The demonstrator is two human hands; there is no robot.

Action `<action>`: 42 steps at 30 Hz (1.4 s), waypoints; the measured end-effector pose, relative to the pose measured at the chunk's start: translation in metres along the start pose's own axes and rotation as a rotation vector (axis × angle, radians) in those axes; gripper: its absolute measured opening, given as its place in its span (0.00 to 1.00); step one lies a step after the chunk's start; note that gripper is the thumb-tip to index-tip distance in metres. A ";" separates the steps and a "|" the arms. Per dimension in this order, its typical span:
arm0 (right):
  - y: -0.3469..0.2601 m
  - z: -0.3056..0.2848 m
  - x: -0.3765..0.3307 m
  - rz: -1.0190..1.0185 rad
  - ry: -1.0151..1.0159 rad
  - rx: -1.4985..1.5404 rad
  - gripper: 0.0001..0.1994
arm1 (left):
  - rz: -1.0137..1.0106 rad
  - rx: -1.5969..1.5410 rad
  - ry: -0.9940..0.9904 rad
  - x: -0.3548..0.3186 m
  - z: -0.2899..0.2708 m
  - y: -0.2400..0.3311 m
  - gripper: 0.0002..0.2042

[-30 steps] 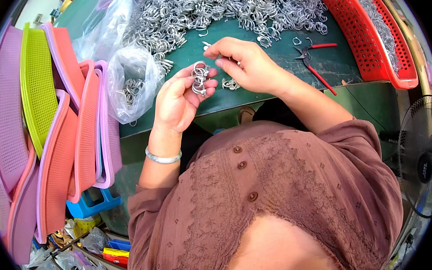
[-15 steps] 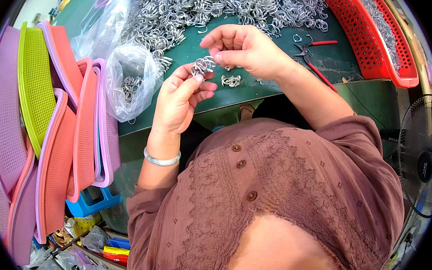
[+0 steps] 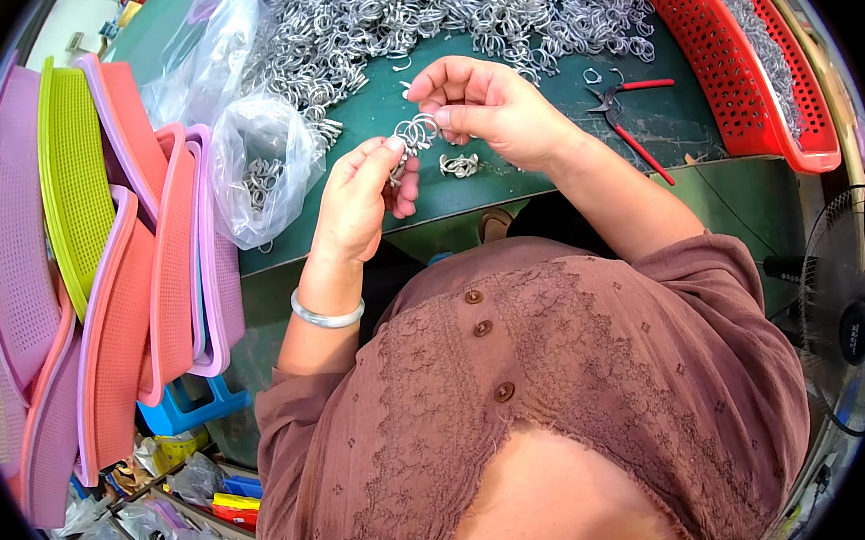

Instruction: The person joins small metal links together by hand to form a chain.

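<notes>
Wire rings (image 3: 413,136), pinched between both hands (image 3: 424,145)

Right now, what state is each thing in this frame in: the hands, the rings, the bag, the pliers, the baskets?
left hand: raised over the table edge, fingers pinching a bunch of metal rings
right hand: fingers closed on the same bunch from above
ring pile: loose, heaped on the green table
small ring cluster: lying on the table, untouched
plastic bag: open, some rings inside
pliers: lying flat, unheld
red basket: holding rings
trays: stacked on edge
</notes>
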State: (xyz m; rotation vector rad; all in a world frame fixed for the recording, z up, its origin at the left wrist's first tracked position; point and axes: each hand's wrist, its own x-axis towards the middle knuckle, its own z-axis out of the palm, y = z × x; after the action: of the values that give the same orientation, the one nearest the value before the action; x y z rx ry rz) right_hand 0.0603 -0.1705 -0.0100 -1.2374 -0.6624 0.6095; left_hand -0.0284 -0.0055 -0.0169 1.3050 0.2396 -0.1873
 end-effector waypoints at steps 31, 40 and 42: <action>0.010 -0.005 -0.010 -0.116 0.066 0.013 0.18 | 0.692 0.446 0.236 0.011 0.006 -0.020 0.10; 0.011 -0.005 -0.011 -0.194 0.058 0.028 0.20 | 0.801 0.525 0.284 0.010 0.012 -0.017 0.12; 0.012 -0.006 -0.011 -0.184 0.062 0.019 0.20 | 0.827 0.615 0.264 0.010 0.010 -0.015 0.11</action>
State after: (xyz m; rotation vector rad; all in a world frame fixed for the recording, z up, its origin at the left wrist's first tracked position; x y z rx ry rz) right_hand 0.0564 -0.1795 -0.0236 -1.1580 -0.7080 0.4221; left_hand -0.0225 -0.0190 -0.0309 1.9332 -0.1663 0.6666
